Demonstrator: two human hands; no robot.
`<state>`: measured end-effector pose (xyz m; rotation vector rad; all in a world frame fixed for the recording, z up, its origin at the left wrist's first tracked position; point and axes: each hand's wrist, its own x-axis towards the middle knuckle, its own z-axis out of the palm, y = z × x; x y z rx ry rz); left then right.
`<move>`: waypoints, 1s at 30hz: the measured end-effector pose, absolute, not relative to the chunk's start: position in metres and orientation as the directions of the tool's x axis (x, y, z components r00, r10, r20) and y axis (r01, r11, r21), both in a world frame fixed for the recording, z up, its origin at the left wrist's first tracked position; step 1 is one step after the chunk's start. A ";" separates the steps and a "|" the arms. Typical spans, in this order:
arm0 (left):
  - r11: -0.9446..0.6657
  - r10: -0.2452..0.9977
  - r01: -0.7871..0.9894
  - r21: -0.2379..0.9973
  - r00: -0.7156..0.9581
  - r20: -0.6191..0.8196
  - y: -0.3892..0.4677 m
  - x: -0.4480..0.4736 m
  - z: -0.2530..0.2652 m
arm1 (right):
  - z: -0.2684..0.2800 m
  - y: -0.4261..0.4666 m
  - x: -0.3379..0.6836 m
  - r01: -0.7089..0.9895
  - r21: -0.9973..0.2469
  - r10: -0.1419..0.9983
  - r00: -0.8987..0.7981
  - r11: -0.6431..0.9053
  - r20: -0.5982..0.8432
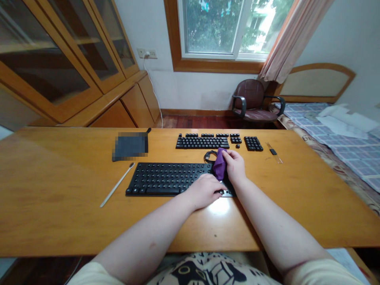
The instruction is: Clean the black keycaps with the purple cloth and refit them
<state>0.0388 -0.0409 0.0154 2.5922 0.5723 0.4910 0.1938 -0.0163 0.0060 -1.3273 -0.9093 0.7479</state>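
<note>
A black keyboard base, its keycaps off and the bare key posts showing, lies on the desk in front of me. My left hand rests over its right part, fingers bent and thumb at the front edge, gripping it. In my right hand a purple cloth is pinched between thumb and fingers, hanging over the base's right end. Both hands and the cloth hide much of that end. Just behind the cloth sits a coiled black USB cable.
Black keycaps stand in rows at the back of the wooden desk, with number-pad keycaps to their right. A keycap puller lies farther right. On the left are a long white-handled brush and a dark pouch.
</note>
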 end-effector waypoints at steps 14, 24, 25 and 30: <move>-0.810 0.465 0.299 0.505 0.852 0.240 -0.041 0.038 0.016 | 0.007 -0.018 0.192 0.034 -0.993 0.874 0.472 0.114 0.117; -0.896 0.415 0.350 0.272 0.878 0.237 -0.059 0.038 0.026 | 0.006 -0.017 0.192 0.016 -0.991 0.875 0.469 0.131 0.123; -0.894 0.420 0.359 0.269 0.881 0.219 -0.061 0.038 0.027 | 0.006 -0.017 0.192 0.017 -0.991 0.875 0.467 0.132 0.125; -0.881 0.427 0.380 0.281 0.895 0.130 -0.066 0.034 0.035 | 0.005 -0.017 0.192 0.013 -0.991 0.878 0.463 0.133 0.124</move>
